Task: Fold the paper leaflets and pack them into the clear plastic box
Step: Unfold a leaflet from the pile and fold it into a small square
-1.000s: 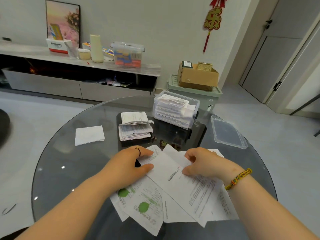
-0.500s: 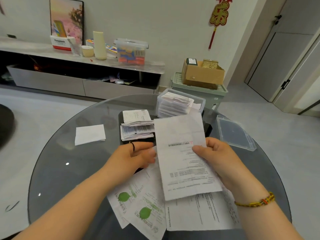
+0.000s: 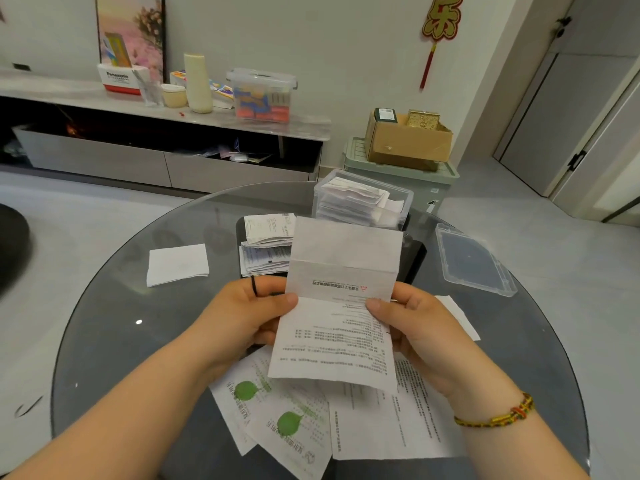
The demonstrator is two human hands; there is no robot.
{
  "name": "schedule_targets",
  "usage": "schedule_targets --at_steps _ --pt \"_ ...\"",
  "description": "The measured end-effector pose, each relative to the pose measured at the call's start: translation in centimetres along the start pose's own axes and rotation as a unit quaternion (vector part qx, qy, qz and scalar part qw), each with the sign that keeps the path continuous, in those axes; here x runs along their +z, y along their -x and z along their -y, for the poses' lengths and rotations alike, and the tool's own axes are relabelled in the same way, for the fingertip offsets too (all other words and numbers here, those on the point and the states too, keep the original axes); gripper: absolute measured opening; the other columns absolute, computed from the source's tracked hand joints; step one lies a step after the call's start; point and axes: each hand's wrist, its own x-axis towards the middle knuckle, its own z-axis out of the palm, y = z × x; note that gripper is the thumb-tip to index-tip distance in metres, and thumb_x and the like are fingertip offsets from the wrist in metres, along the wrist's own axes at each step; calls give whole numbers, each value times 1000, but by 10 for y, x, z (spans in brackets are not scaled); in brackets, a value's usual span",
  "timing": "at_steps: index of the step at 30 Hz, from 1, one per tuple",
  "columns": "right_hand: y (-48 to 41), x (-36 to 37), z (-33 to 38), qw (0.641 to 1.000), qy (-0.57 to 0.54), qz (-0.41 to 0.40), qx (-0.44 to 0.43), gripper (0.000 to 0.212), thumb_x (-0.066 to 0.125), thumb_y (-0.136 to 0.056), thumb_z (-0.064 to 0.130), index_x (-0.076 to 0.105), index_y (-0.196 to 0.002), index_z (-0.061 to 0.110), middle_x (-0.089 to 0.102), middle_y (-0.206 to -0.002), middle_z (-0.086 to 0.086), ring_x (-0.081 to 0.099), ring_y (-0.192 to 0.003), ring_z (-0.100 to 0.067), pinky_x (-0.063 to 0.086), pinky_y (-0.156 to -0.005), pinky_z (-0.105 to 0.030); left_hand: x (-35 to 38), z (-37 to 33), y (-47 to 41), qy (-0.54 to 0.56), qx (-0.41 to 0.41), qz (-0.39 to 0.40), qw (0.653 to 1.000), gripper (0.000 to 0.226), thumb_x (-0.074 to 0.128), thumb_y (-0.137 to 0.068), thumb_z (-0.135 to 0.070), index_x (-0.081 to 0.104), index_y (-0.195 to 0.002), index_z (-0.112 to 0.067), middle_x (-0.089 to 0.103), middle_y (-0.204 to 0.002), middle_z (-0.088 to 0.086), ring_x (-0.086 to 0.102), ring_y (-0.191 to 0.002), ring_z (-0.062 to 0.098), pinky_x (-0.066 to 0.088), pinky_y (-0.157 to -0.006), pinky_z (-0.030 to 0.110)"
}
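Observation:
I hold a white printed leaflet [image 3: 337, 306] upright above the round glass table [image 3: 104, 334]. My left hand [image 3: 242, 317] pinches its left edge and my right hand [image 3: 412, 323] pinches its right edge. Its top part is creased over. Under my hands lie unfolded leaflets, some with green leaf marks [image 3: 277, 414] and one with plain text [image 3: 388, 420]. The clear plastic box [image 3: 363, 199], holding several folded leaflets, stands at the table's far side. A stack of folded leaflets [image 3: 266, 244] lies left of it.
The box's clear lid [image 3: 474, 261] lies at the table's right edge. A single folded white sheet [image 3: 178, 265] rests at the left. Beyond the table are a low TV cabinet [image 3: 166, 164] and a cardboard carton [image 3: 408, 140] on a green bin.
My right hand lifted the leaflet off the pile on the table. My left hand came up and took hold of its left edge, so both hands now hold it upright.

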Motion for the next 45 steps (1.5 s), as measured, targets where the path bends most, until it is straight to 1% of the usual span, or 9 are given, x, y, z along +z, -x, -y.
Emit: schedule_targets --at_steps 10,14,17,23,26,28,32,36,45 --pt "1 0 1 999 -1 -14 -31 31 56 -82 -4 69 -62 17 71 -65 0 68 -61 -11 54 -53 -18 3 -9 5 61 -6 18 998 53 38 -88 7 72 -51 -11 71 -60 7 68 -53 13 53 -46 19" --pt "1 1 -1 998 42 -25 -50 40 58 -82 0 71 -53 25 72 -65 4 69 -63 -10 56 -57 -20 4 -8 6 25 3 25 999 30 52 -81 -5 71 -59 -10 72 -66 7 69 -59 14 56 -51 21" --pt "1 4 -1 996 54 -33 -61 36 58 -83 0 71 -61 26 72 -65 7 69 -62 -7 55 -56 -18 5 -4 4 -16 15 1 1000 15 58 -80 -1 65 -73 -12 71 -63 0 68 -57 9 54 -51 17" --pt "1 6 -2 996 44 -17 -69 26 56 -85 2 57 -93 27 73 -70 8 66 -61 -6 51 -53 -16 4 2 2 -28 29 -4 999 30 60 -77 10 57 -89 -17 73 -75 -2 70 -65 14 58 -59 24" --pt "1 7 -1 998 12 -37 -53 17 51 -89 11 60 -102 18 69 -82 -15 58 -70 -26 47 -62 -27 4 3 1 -34 35 -9 999 30 60 -77 9 58 -89 -18 74 -74 -3 70 -66 13 58 -60 25" --pt "0 5 -1 998 -27 -31 -37 28 43 -93 23 59 -105 2 62 -94 -32 52 -72 -34 47 -66 -31 3 2 0 -40 39 -19 998 28 60 -78 8 59 -87 -19 73 -72 -4 70 -64 12 58 -61 26" --pt "3 6 -1 999 -20 26 -17 18 44 -92 23 62 -94 21 74 -83 -3 70 -74 -17 56 -66 -28 3 2 -1 -55 39 -35 997 27 61 -78 6 59 -85 -20 73 -72 -4 69 -64 10 57 -64 28" --pt "2 8 -5 999 23 31 8 20 54 -86 4 64 -93 20 75 -84 -2 71 -73 -16 58 -63 -24 3 2 -1 -63 40 -39 996 24 62 -78 6 60 -82 -18 72 -70 -6 69 -63 9 57 -62 26" --pt "2 8 -5 997 62 -29 -22 14 56 -87 8 63 -84 19 73 -67 4 69 -60 -9 56 -59 -20 3 2 0 -112 9 -4 994 15 64 -78 2 61 -80 -13 72 -63 -6 68 -59 7 55 -54 19"
